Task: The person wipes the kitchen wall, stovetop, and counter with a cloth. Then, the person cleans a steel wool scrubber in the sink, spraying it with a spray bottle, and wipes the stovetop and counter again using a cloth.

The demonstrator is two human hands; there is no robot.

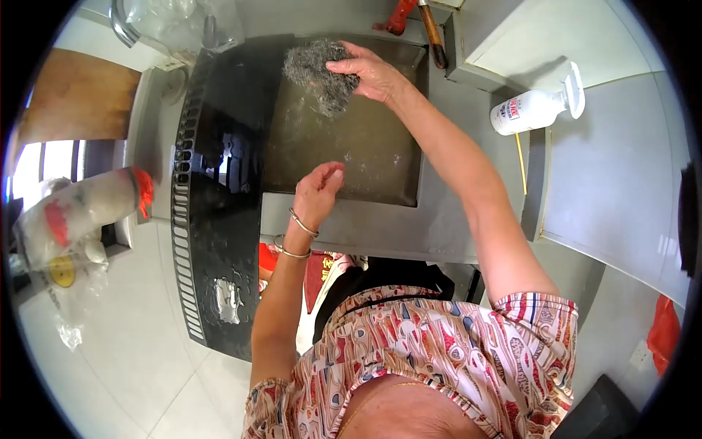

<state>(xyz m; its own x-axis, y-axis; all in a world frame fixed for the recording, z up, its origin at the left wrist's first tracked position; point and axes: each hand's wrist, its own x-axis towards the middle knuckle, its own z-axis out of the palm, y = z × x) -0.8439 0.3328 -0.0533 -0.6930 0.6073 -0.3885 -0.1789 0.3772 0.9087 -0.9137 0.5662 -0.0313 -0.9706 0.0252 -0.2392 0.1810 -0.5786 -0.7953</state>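
In my right hand [373, 73] is a clump of grey steel wool [322, 73], held above the far part of a sink basin [344, 146] with cloudy, brownish water in it. My fingers and thumb close on the wool's right side. My left hand [319, 192], with bangles at its wrist, hovers over the near left part of the basin. Its fingers are curled in and nothing shows in them. A glossy black panel [227, 154] with a slotted edge lies along the basin's left side, with a wet silvery patch [228, 300] near its lower end.
A white spray bottle [521, 111] lies tilted on the right, with a thin yellow stick [521, 164] below it. A wooden handle [433, 36] and a red item [398, 16] rest behind the basin. At left are a plastic bag [80, 205] and a wooden board [80, 95].
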